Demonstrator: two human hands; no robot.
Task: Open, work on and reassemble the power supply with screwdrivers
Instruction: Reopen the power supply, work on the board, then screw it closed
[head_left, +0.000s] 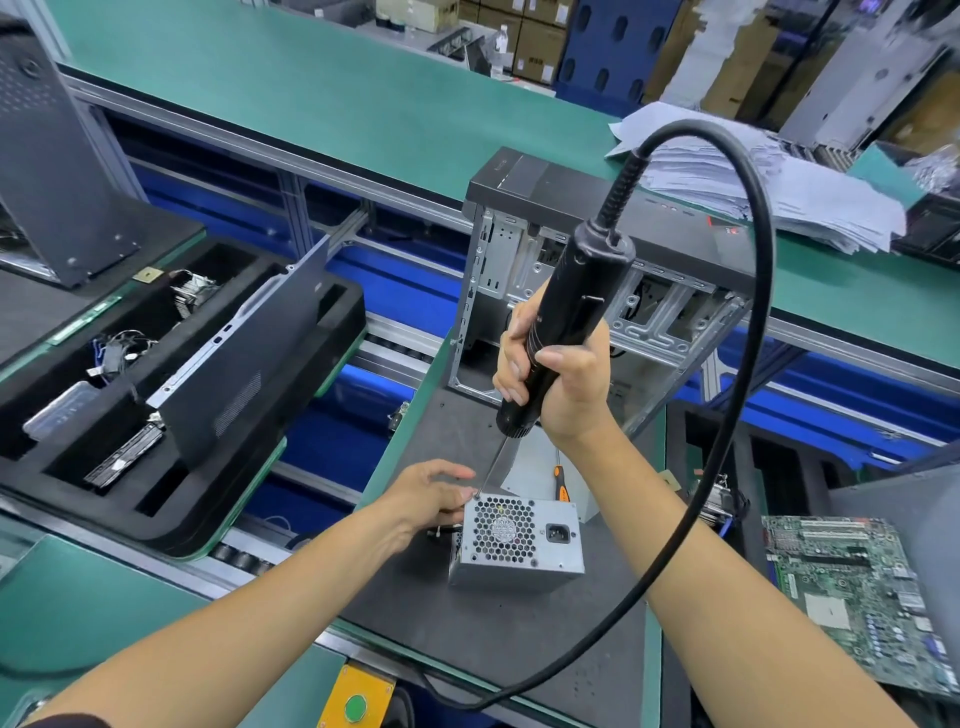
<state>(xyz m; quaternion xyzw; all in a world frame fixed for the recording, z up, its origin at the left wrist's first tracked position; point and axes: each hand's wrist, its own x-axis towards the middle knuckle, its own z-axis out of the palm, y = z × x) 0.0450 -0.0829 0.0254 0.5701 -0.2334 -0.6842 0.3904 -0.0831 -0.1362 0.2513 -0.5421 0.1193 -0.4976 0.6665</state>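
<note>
Forearms frame the power supply (517, 540) on the dark mat: left hand (431, 501) braces its rigid, probably weighty casing with loosely spread fingers, right hand (563, 379) wraps the electric screwdriver (563, 325), bit at the corner screw.

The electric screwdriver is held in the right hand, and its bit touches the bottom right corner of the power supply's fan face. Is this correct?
Not quite: the head view shows the electric screwdriver in the right hand, but its bit meets the top left corner of the power supply.
</note>
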